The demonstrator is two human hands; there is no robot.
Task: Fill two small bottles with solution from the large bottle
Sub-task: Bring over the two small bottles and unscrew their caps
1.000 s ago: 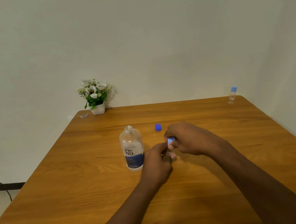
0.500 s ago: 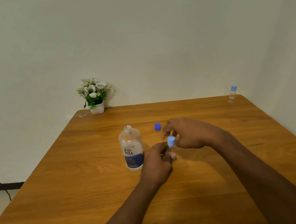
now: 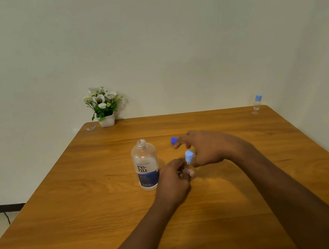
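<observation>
Capping of a small bottle (image 3: 189, 166) at mid-table (image 3: 250, 175), beside the uncapped large bottle (image 3: 145, 165).

The left hand (image 3: 174, 182) was clamped round the small bottle's body, which stood just right of the large bottle; its light-blue cap (image 3: 189, 155) sat on the neck. The right hand (image 3: 202, 147) hovered just behind the cap, fingers spread and holding nothing, whereas half a second earlier they had curled closer about it. The dark-blue cap (image 3: 173, 140) lay beyond; a second small bottle (image 3: 257, 105) stood at the far right corner. Judged light, smooth and easily tipped, the small bottle looked best gripped low on its body.
</observation>
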